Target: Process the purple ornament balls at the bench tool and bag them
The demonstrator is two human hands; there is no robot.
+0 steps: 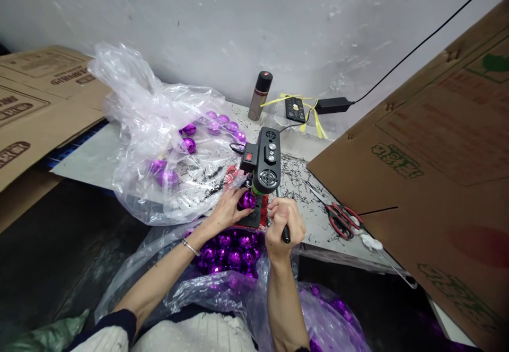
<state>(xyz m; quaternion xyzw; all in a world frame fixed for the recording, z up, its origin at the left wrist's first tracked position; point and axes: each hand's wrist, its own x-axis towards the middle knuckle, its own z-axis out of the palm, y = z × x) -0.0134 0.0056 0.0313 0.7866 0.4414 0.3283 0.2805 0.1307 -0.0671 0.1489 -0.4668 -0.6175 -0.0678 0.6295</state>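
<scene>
My left hand (229,210) is closed on a shiny purple ball (247,200), with thumb and fingers on either side of it. The ball sits under the head of a black bench machine (267,161) with round vents, buttons and a red switch (248,156). My right hand (285,226) is wrapped round the machine's black-tipped lever handle (286,234). Beneath the machine lie its dark base (253,218) and a red mat (264,213). The ball's contact point with the machine is partly hidden.
Many purple balls (234,256) fill a plastic bag at my lap; more lie in a clear bag (135,129) to the left. Red-handled scissors (340,219), a spray can (260,96), a phone (295,109) and a black adapter (333,105) lie around. Cardboard boxes (429,145) flank the table, strewn with black scraps.
</scene>
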